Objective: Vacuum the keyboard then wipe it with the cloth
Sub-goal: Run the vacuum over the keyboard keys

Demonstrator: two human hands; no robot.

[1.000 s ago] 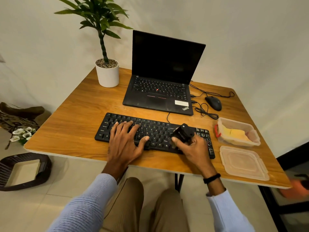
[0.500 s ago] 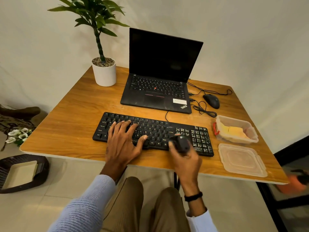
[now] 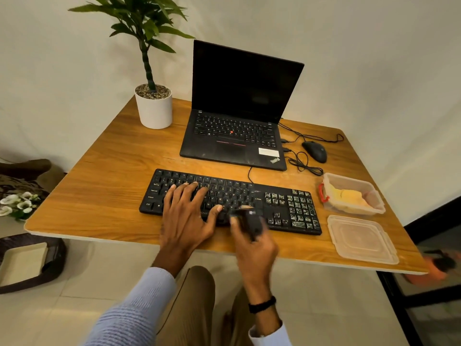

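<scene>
Keyboard cleaning, seen from above over my own two arms. The black keyboard (image 3: 232, 193) lies across the middle of a wooden tabletop (image 3: 104, 186), in front of an open laptop (image 3: 239, 108) with a dark screen.

My left hand (image 3: 185, 216) lies flat on the left half of the keys, fingers spread and straight, thumb stretched toward the space bar. It has stayed in that spot for the past second.

My right hand (image 3: 254, 248) is wrapped around a small black handheld vacuum (image 3: 250, 221), with its front end against the near edge of the keyboard, just right of my left thumb. Both are blurred with motion. A second ago the vacuum sat farther right and farther back, by the block of keys beside the number pad. Since then it has come toward me and to the left, close to my left thumb.

The yellow cloth (image 3: 349, 197) lies folded in a clear plastic container (image 3: 371, 193) at the right end of the keyboard, where it was before. The container's lid (image 3: 361, 239) lies flat just in front of it. A wired mouse (image 3: 314, 151) sits right of the laptop, and a white plant pot (image 3: 154, 111) stands at the far left corner.
</scene>
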